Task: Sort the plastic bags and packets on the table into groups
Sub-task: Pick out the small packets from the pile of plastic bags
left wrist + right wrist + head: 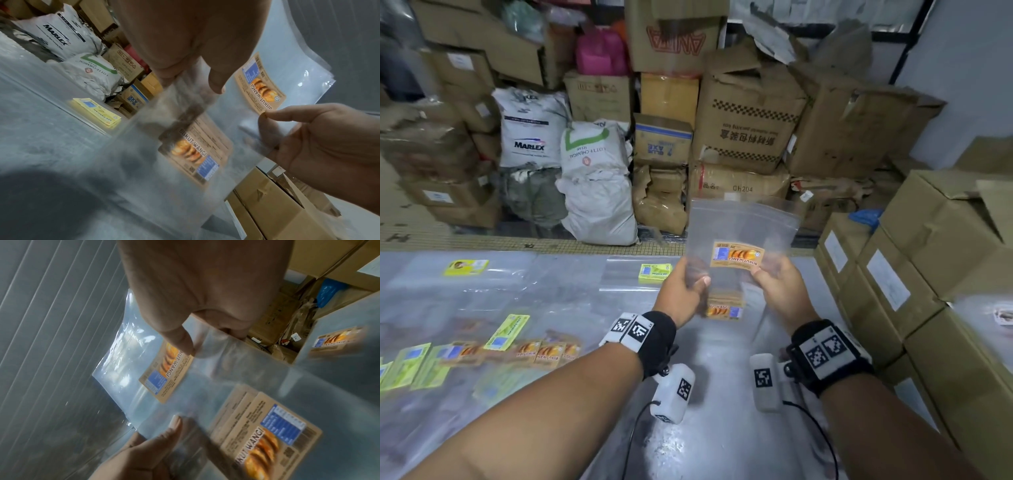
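Both hands hold one clear plastic bag point(743, 226) upright above the table. Its orange "Biskut Wangi" label point(738, 254) sits near the lower edge. My left hand point(697, 282) pinches the lower left corner, thumb point(216, 84) in front. My right hand point(760, 274) pinches the lower right by the label point(166, 371), thumb point(180, 340) on top. Under the held bag lies a stack of orange-labelled bags point(724, 306), also in the wrist views point(195, 151) point(267, 434). Yellow-labelled bags point(654, 272) lie behind my left hand.
The grey table point(705, 377) carries mixed green- and orange-labelled bags point(517, 349) at the left and another yellow-labelled bag point(465, 267) at the far left. Stacked cardboard boxes point(928, 257) line the right side. Sacks point(592, 178) and cartons stand beyond the table.
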`<move>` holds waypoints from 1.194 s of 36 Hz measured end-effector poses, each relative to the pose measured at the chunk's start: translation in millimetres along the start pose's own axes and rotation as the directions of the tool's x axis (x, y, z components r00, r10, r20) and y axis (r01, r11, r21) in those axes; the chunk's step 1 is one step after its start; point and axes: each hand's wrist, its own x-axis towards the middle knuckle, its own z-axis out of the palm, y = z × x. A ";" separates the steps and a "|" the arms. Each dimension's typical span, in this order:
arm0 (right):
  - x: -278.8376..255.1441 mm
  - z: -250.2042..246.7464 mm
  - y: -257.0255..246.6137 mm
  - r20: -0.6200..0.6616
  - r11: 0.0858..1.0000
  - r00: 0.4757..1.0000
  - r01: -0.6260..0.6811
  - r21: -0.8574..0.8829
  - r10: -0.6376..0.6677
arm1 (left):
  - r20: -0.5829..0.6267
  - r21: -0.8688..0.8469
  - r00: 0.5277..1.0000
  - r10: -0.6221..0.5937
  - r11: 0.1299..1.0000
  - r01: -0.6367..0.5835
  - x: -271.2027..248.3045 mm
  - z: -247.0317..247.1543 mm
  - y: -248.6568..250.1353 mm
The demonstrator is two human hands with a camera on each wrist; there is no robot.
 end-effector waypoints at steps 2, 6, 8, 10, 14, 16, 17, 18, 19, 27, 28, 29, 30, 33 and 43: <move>1.4 1.0 2.0 -0.002 1.000 1.000 0.012 -0.017 -0.012 | 0.006 0.004 1.000 -0.010 1.000 0.010 0.0 0.6 -2.3; 1.3 4.0 8.9 -0.007 0.999 1.000 0.004 -0.041 -0.005 | 0.012 -0.002 1.000 -0.009 1.000 0.009 -2.3 1.1 -10.1; -0.1 5.6 11.6 -0.007 0.999 1.000 0.019 -0.043 -0.019 | 0.021 0.006 1.000 -0.001 1.000 0.001 -3.2 0.3 -12.3; -1.7 6.4 13.4 -0.004 0.998 1.000 0.027 -0.052 -0.027 | 0.038 -0.007 0.999 0.000 1.000 0.000 -3.4 -0.8 -13.2; -2.6 7.0 15.7 -0.003 0.997 1.000 0.016 -0.071 -0.016 | 0.054 -0.006 0.998 0.017 1.000 -0.017 -3.6 -2.2 -16.0; -2.6 8.1 15.5 -0.009 0.996 1.000 0.026 -0.081 -0.026 | 0.048 0.009 0.998 0.033 0.999 -0.033 -3.4 -2.6 -17.1; -2.5 8.6 14.0 -0.021 0.996 0.999 0.032 -0.083 -0.034 | 0.039 0.009 0.998 0.039 0.999 -0.039 -2.9 -2.7 -17.7; -2.4 8.9 12.0 -0.038 0.996 0.998 0.044 -0.079 -0.047 | 0.028 0.009 0.999 0.044 0.999 -0.044 -1.9 -2.6 -17.8; -1.8 9.0 10.3 -0.054 0.996 0.997 0.055 -0.072 -0.059 | 0.019 0.008 0.999 0.051 0.999 -0.051 -0.8 -2.3 -16.0; -3.6 7.7 1.2 -0.049 0.998 0.997 0.055 -0.016 -0.056 | 0.033 -0.001 0.998 0.044 0.999 -0.044 2.2 -5.2 -10.3; -5.0 7.5 2.3 -0.035 0.999 0.998 0.041 -0.013 -0.042 | 0.036 0.001 0.999 0.040 0.999 -0.040 2.4 -5.9 -13.5; -6.4 7.5 4.0 -0.023 0.999 0.999 0.028 -0.015 -0.029 | 0.037 0.002 0.998 0.042 0.999 -0.042 1.7 -6.6 -15.6; -7.6 7.2 5.9 -0.014 1.000 1.000 0.018 -0.024 -0.019 | 0.038 0.005 0.998 0.043 0.999 -0.043 0.3 -7.3 -17.4; -10.0 7.0 10.2 -0.006 0.999 1.000 -0.006 -0.044 0.006 | 0.042 0.016 0.998 0.050 0.999 -0.051 -2.3 -9.0 -23.3; -6.9 8.7 1.1 -0.061 0.990 0.996 -0.049 0.130 0.057 | 0.055 0.014 0.994 0.095 0.995 -0.096 3.1 -12.8 -13.1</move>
